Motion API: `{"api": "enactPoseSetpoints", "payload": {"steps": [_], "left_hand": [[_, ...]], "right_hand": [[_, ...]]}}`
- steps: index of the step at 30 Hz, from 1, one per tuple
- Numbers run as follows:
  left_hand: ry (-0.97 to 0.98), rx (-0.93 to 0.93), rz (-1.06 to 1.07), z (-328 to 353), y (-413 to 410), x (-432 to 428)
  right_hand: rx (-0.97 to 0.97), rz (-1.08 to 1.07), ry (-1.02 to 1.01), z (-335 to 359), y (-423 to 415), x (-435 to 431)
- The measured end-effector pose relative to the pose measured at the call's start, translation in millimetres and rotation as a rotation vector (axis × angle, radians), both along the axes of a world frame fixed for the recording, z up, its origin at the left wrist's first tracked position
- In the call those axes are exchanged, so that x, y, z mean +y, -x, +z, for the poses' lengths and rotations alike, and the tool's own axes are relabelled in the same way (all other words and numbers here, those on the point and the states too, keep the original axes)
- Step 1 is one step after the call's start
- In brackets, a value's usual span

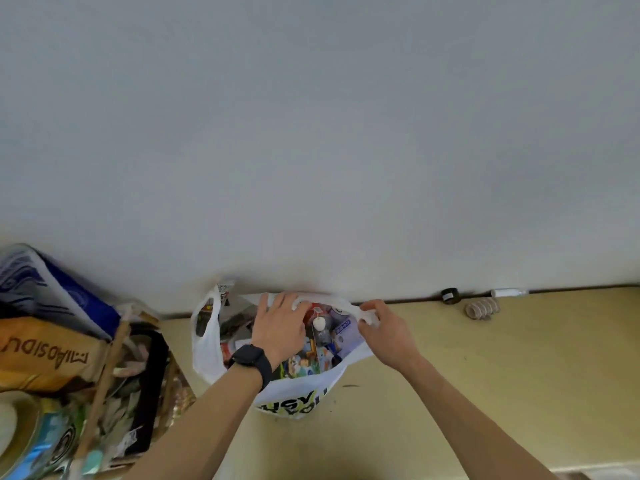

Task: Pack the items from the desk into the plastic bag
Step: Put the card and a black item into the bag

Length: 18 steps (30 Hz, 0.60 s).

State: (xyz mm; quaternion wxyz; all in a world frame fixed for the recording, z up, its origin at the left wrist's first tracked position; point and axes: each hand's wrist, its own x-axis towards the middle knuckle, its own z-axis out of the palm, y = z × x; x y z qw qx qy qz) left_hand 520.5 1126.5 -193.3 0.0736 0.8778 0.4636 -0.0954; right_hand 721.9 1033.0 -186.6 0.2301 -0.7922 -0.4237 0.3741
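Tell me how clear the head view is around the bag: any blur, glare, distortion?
Head view: even light, no glare; wide-angle lens bends the desk edge; plastic bag contents slightly blurred; right hand pinching its rim stays readable.

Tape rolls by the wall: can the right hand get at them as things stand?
Probably yes. Only bare desk lies between the right hand and the tape rolls, but that hand pinches the rim of the bag and would have to let go first.
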Motion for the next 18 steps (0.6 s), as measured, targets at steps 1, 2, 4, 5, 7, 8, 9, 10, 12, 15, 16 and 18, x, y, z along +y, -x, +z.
{"api": "enactPoseSetpoints", "payload": {"steps": [1,2,4,5,7,8,9,10,12,15,16,18], "left_hand": [[0.004,-0.048,0.006,4,-11,-1],[0.007,-0.096,0.009,7,-24,-1],[0.015,-0.181,0.000,13,-52,-4],[0.013,-0.216,-0.016,16,-67,-5],[0.010,-0.274,-0.059,20,-98,-10],[0.021,-0.294,-0.079,21,-115,-12],[0.038,-0.307,-0.096,21,-132,-16],[0.053,-0.312,-0.115,20,-150,-20],[0.086,-0.305,-0.151,17,-186,-29],[0.158,-0.268,-0.193,4,-237,-39],[0.180,-0.242,-0.207,-2,-253,-42],[0.231,-0.173,-0.226,-14,-284,-45]], "right_hand": [[0.015,0.012,-0.013,0,-4,-4],[0.034,0.019,-0.028,0,-8,-8],[0.078,0.004,-0.055,0,-20,-18],[0.091,-0.019,-0.069,-1,-27,-24],[0.085,-0.077,-0.096,-4,-47,-40],[0.071,-0.110,-0.101,-6,-59,-50],[0.058,-0.145,-0.102,-9,-73,-60],[0.044,-0.182,-0.099,-13,-88,-71],[0.006,-0.243,-0.086,-20,-120,-92],[-0.034,-0.304,-0.055,-30,-169,-116],[-0.041,-0.317,-0.048,-33,-185,-121],[-0.065,-0.331,-0.034,-40,-216,-128]]}}
